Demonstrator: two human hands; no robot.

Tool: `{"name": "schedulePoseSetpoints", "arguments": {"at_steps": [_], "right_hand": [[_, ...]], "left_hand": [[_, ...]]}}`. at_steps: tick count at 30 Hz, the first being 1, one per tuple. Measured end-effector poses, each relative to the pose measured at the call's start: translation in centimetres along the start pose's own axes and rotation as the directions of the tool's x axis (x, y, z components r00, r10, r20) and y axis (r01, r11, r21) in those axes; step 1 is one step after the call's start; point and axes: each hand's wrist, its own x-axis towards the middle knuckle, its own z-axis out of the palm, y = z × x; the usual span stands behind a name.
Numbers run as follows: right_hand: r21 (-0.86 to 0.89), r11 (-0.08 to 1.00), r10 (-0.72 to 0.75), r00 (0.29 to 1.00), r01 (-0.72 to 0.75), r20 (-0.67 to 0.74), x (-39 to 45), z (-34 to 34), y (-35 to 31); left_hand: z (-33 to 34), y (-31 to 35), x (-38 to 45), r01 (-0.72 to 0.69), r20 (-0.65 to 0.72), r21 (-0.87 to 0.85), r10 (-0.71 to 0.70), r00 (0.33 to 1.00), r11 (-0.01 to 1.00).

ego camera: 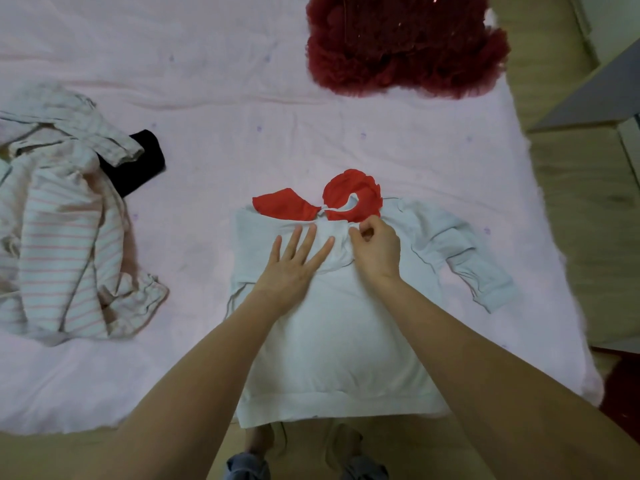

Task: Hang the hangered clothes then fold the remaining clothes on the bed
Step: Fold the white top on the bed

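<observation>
White top (332, 341) on bed (207, 133): press flat with open left hand (294, 268), pull pinched sleeve cloth across with right hand (375, 247).

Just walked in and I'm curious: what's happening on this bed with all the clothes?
A person is folding a white top with a red collar laid flat on the pink bed. The left hand presses flat on it while the right hand pinches fabric below the collar. One sleeve is still spread out. A striped pile and a dark red frilly dress wait nearby.
</observation>
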Motion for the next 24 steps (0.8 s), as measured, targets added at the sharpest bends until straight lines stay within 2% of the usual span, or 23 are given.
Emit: {"name": "schedulePoseSetpoints", "arguments": {"at_steps": [4,8,10,12,13,14,15,16,18,19,21,22,24], "right_hand": [[-0.090,0.992,-0.095,0.993,0.089,-0.063,-1.0,-1.0,0.4],[-0.184,0.983,-0.003,0.999,-0.004,-0.038,-0.9,-0.7,1.7],[-0.216,0.976,0.018,0.998,-0.030,-0.056,-0.6,0.0,1.7],[-0.393,0.913,-0.164,0.982,0.113,-0.099,-1.1,0.7,2.1],[-0.513,0.826,-0.290,0.956,0.232,-0.035,-1.5,0.7,2.6],[-0.595,0.715,-0.392,0.915,0.367,0.093,-1.9,0.7,3.6],[-0.641,0.600,-0.427,0.869,0.478,0.249,-2.2,0.6,4.8],[-0.661,0.518,-0.398,0.837,0.543,0.376,-2.5,0.3,6.0],[-0.670,0.481,-0.290,0.824,0.566,0.487,-2.5,-0.8,7.4],[-0.665,0.493,-0.281,0.827,0.560,0.487,-2.2,-1.2,7.2],[-0.665,0.520,-0.348,0.844,0.536,0.408,-1.6,-2.2,5.0],[-0.663,0.538,-0.417,0.848,0.520,0.327,-0.9,-2.5,3.6],[-0.609,0.566,-0.566,0.799,0.555,0.202,1.4,-3.2,1.1]], "left_hand": [[0.3,0.2,0.0,0.017,-0.008,-0.002,-0.017,1.000,1.000],[0.5,-0.3,0.2,-0.025,0.045,-0.036,0.027,0.999,0.999],[-0.2,-1.2,0.5,-0.075,0.112,-0.143,0.091,0.989,0.987],[-0.4,-2.2,0.4,-0.116,0.109,-0.297,0.154,0.982,0.948],[-0.3,-2.4,0.2,-0.133,0.076,-0.349,0.169,0.983,0.928],[-0.2,-2.7,0.1,-0.139,0.055,-0.368,0.171,0.984,0.919],[-0.1,-2.7,0.0,-0.132,0.062,-0.358,0.164,0.985,0.924],[-0.3,-2.6,0.0,-0.112,0.095,-0.326,0.151,0.984,0.939],[-1.3,-2.1,0.3,-0.077,0.142,-0.226,0.111,0.984,0.971],[-2.1,-1.9,0.4,-0.073,0.105,-0.177,0.092,0.990,0.981],[-3.9,-2.0,1.0,-0.123,-0.120,-0.100,0.111,0.987,0.987],[-4.8,-2.4,1.5,-0.171,-0.257,-0.080,0.145,0.955,0.982],[-6.3,-3.9,3.1,-0.234,-0.472,-0.065,0.177,0.864,0.970]]}}
